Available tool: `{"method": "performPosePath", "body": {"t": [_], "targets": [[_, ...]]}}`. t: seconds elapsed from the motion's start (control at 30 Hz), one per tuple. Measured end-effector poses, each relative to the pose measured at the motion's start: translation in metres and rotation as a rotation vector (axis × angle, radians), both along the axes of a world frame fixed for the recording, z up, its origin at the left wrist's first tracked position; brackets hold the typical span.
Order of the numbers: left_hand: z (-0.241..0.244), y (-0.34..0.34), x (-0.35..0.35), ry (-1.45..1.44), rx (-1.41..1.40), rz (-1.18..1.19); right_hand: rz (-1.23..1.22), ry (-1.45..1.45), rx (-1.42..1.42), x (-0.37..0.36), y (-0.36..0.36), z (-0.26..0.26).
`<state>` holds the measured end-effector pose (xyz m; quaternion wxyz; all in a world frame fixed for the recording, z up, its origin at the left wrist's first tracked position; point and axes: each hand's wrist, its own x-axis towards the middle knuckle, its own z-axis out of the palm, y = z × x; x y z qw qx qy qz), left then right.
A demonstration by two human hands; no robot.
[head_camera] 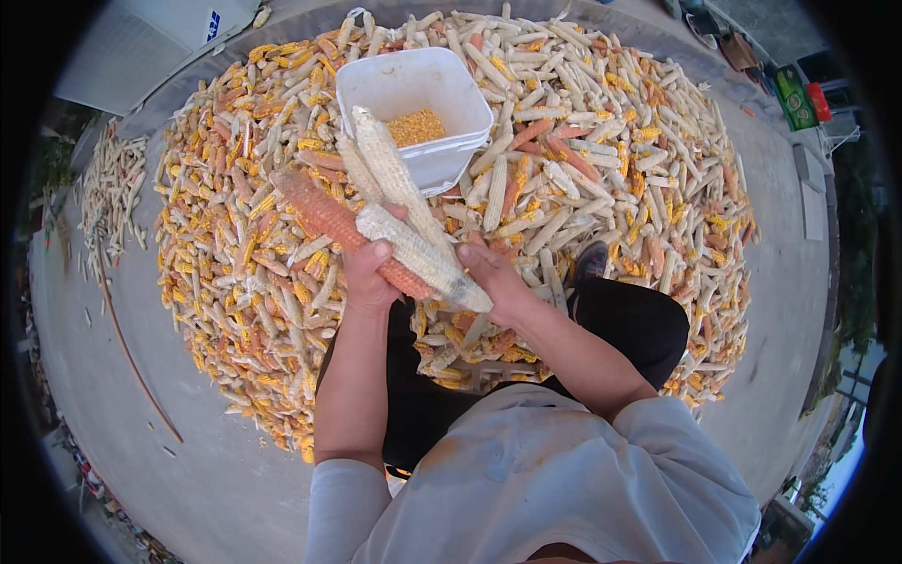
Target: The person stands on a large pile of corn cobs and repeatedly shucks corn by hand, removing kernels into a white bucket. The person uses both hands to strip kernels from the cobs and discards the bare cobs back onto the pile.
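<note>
Several bare corn cobs are bunched between my hands above a large heap of corn cobs [246, 233]. My left hand [370, 271] grips a reddish cob [317, 204] and the near side of a pale cob [423, 257] lying across it. At the lower right end of the bunch, my right hand [493, 278] has its thumb and fingers closed around the pale cobs. A long pale cob [398, 169] points up and away, with a shorter one beside it. Behind them, a white square plastic bucket [458, 158] stands on the heap, holding loose yellow corn kernels [417, 127].
The heap surrounds my legs, and a shoe [590, 262] rests among cobs at right. A smaller pile of pale cobs [116, 187] and a long thin stick [134, 352] lie on the concrete at left. A green box [795, 97] stands at the far right.
</note>
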<state>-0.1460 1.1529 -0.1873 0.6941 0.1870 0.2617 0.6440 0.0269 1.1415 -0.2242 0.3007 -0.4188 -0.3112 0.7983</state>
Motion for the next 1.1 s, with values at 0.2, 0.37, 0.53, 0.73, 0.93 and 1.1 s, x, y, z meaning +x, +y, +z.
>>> {"method": "performPosePath", "body": {"t": [0.2,0.37,0.53,0.73,0.93,1.1], "targets": [[0.006,0.000,-0.005,0.004,0.106,-0.049,-0.142,0.334,-0.278,-0.009,0.000,0.017],[0.014,-0.007,0.003,0.067,0.207,-0.102,-0.076,0.427,-0.446,-0.014,-0.010,0.023],[0.020,-0.001,0.005,-0.134,0.317,-0.169,-0.085,0.489,-0.579,-0.015,-0.021,0.038],[0.013,0.006,-0.003,-0.239,0.370,-0.041,-0.050,0.487,-0.461,-0.008,-0.020,0.040],[0.014,0.010,-0.006,-0.211,0.333,-0.038,-0.066,0.511,-0.395,-0.003,-0.017,0.046],[0.012,0.005,-0.012,-0.098,0.164,-0.066,0.056,0.018,0.072,0.000,-0.014,0.047]]}}
